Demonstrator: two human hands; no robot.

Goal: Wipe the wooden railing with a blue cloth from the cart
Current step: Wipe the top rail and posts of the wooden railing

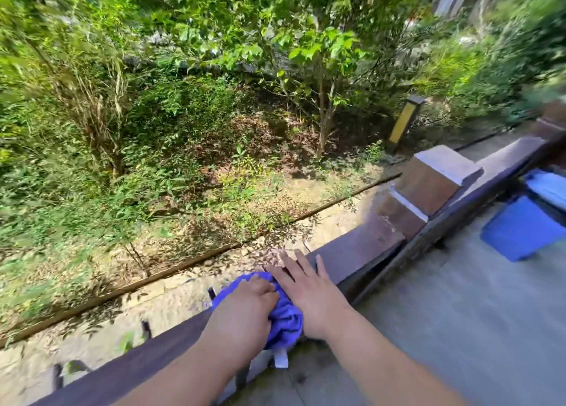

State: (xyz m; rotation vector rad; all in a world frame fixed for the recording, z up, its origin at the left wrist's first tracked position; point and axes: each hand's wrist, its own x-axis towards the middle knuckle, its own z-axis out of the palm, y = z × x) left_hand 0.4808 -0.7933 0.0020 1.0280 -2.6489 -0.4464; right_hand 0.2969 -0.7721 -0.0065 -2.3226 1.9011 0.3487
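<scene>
A dark wooden railing (358, 249) runs from the lower left up to the right, past a square post (435, 179). A bunched blue cloth (286, 317) lies on the rail top, with a white tag hanging below it. My left hand (242, 310) presses down on the cloth with curled fingers gripping it. My right hand (306, 289) lies flat on the rail with fingers spread, its palm edge over the cloth's right side. At the right edge stands the blue cart (523, 231), with a light blue cloth (548, 185) on top.
Beyond the railing lie a stone path strewn with dry leaves (171, 286), shrubs and small trees. A yellow garden lamp post (404, 121) stands in the bed. On my side is a grey concrete floor (459, 313).
</scene>
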